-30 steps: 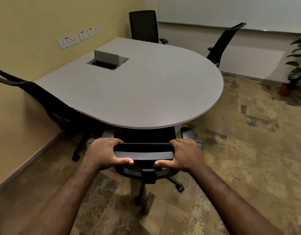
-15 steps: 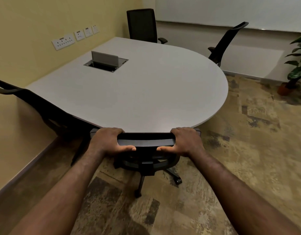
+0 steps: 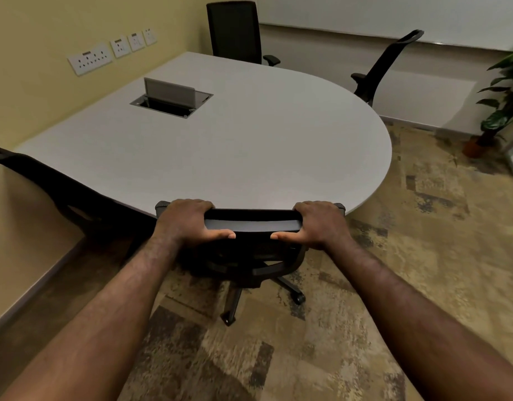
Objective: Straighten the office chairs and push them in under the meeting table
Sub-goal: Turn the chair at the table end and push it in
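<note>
Both the left hand (image 3: 188, 222) and right hand (image 3: 322, 222) clamp the top of the near chair (image 3: 252, 224), its back meeting the table (image 3: 249, 146) edge, so the push looks nearly finished; next, let go.

This is a small office meeting room. A grey meeting table (image 3: 249, 146) with a rounded end fills the middle, with a pop-up cable box (image 3: 171, 101) set into its top at 11 o'clock. 4 black office chairs ring it: 1 at 6 o'clock (image 3: 251, 250), 1 at 9 o'clock (image 3: 55, 192), 1 at 12 o'clock (image 3: 235, 31) and 1 at 1 o'clock (image 3: 385, 63). A row of wall sockets (image 3: 110, 52) lines the yellow wall at 10 o'clock. What looks like a whiteboard (image 3: 394, 15) spans the far wall. A potted plant (image 3: 501, 105) stands at 2 o'clock on patterned carpet (image 3: 408, 256).
</note>
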`<state>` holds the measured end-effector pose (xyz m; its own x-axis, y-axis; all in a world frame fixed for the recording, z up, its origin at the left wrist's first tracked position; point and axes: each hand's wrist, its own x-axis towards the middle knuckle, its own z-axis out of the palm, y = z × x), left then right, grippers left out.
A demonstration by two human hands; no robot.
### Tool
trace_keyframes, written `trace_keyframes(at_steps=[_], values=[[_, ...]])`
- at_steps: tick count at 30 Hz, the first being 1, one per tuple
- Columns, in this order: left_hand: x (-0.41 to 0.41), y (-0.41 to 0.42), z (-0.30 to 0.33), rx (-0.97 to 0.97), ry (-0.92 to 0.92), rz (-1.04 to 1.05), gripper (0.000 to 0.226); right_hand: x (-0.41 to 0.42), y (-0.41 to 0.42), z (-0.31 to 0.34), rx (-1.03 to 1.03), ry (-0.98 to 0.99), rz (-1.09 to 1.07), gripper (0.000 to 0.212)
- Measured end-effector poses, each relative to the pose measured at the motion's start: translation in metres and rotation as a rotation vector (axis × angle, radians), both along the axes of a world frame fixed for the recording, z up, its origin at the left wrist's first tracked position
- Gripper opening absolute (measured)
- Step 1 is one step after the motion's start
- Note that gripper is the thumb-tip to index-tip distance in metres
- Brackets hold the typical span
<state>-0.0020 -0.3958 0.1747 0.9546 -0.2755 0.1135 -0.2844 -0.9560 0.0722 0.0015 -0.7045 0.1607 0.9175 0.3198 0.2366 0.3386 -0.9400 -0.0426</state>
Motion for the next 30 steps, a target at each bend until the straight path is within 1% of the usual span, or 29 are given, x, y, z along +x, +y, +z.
trace_keyframes(at_steps=[5,11,21,25,30], values=[[0.011,0.012,-0.002,-0.012,-0.036,-0.021,0.099,0.007,0.010,-0.002,-0.008,-0.003,-0.011,0.091],[0.017,0.026,0.002,-0.039,-0.005,-0.039,0.105,0.005,0.025,0.001,-0.005,-0.005,-0.022,0.092],[0.011,0.027,0.001,-0.047,-0.045,-0.036,0.104,-0.001,0.026,0.004,-0.029,0.030,-0.032,0.094],[0.008,0.023,0.000,-0.044,-0.053,-0.035,0.101,0.000,0.023,0.004,-0.019,0.076,-0.042,0.100],[0.003,0.020,-0.001,-0.034,-0.052,-0.033,0.097,-0.004,0.019,0.003,-0.063,0.131,-0.039,0.108]])
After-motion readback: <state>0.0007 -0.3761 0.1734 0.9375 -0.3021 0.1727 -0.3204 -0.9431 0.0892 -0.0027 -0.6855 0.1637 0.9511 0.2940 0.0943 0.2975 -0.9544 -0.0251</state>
